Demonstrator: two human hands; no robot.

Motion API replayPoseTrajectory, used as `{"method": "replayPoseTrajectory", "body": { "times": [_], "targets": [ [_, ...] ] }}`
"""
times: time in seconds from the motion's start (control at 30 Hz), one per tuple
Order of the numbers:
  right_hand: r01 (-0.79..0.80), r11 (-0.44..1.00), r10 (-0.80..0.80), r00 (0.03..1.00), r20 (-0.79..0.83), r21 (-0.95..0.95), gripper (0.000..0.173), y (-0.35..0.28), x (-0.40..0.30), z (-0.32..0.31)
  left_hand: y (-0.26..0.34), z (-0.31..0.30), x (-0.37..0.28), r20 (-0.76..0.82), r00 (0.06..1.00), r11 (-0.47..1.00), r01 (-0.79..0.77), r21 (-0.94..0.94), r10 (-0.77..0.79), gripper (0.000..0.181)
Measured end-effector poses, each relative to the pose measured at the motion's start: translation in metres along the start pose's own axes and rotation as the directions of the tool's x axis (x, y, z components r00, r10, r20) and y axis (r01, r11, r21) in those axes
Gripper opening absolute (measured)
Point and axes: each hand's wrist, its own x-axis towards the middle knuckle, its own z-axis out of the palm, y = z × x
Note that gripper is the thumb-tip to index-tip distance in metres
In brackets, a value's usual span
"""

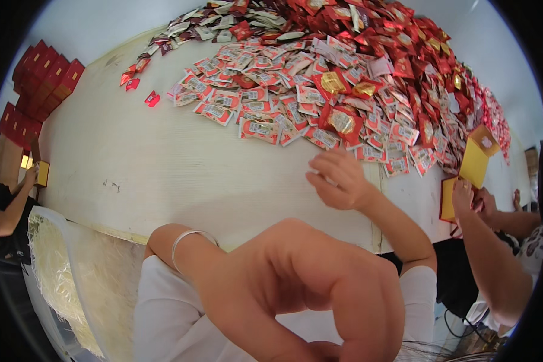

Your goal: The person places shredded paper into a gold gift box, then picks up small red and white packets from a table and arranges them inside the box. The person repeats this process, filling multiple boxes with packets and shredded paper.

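Note:
My left hand (298, 276), a silver bangle (176, 253) on its wrist, is raised very close to the camera. Its fingers curl towards the thumb with a gap between them; the fingertips are partly cut off by the bottom rim, so I cannot tell whether they hold anything. Over the pale table (199, 167), my right hand (337, 178) hovers with loosely bent fingers and nothing in them. Just beyond it lie small sealed packets (259, 130) in white and coral red. Larger red packets with gold centres (341, 121) rest on top of these.
A heap of red packets (402, 54) rises behind, with dark purple ones (167, 47) at the far left. Red boxes (45, 77) are stacked left. A bin of pale shredded filler (54, 271) stands below. At right, a co-worker's hands (464, 199) touch an open yellow-lined box (473, 163).

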Motion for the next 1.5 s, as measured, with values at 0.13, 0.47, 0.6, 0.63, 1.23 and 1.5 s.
{"method": "replayPoseTrajectory", "body": {
  "times": [0.13, 0.47, 0.6, 0.63, 1.23, 1.5],
  "targets": [
    [0.000, 0.995, -0.003, 0.999, 0.034, 0.098, 0.020, -0.011, -0.008, 0.015, 0.024, 0.012, -0.007, -0.212, 0.953, 0.970, 0.235, 0.067, -0.217, 0.017],
    [-0.154, 0.968, 0.156, 0.988, 0.004, 0.199, 0.025, -0.007, -0.009, 0.012, 0.018, -0.004, -0.003, -0.129, 0.984, 0.984, 0.140, 0.106, -0.126, 0.022],
    [-0.154, 0.967, 0.158, 0.988, -0.001, 0.201, 0.028, -0.005, -0.011, 0.013, 0.024, -0.009, -0.003, -0.149, 0.977, 0.980, 0.170, 0.105, -0.154, 0.017],
    [-0.157, 0.969, 0.161, 0.987, -0.007, 0.190, 0.028, -0.004, -0.011, 0.012, 0.013, 0.001, 0.004, -0.258, 0.965, 0.993, 0.066, 0.095, -0.039, 0.015],
    [-0.165, 0.957, 0.160, 0.986, 0.039, 0.238, 0.027, -0.011, -0.006, 0.014, 0.411, 0.136, -0.193, -0.502, 0.714, -0.803, 0.142, -0.579, 0.488, 0.025],
    [-0.191, 0.954, 0.182, 0.981, 0.062, 0.231, 0.026, -0.013, -0.009, 0.011, 0.275, 0.089, -0.159, -0.586, 0.555, -0.798, 0.509, -0.322, 0.591, 0.013]
  ]
}}
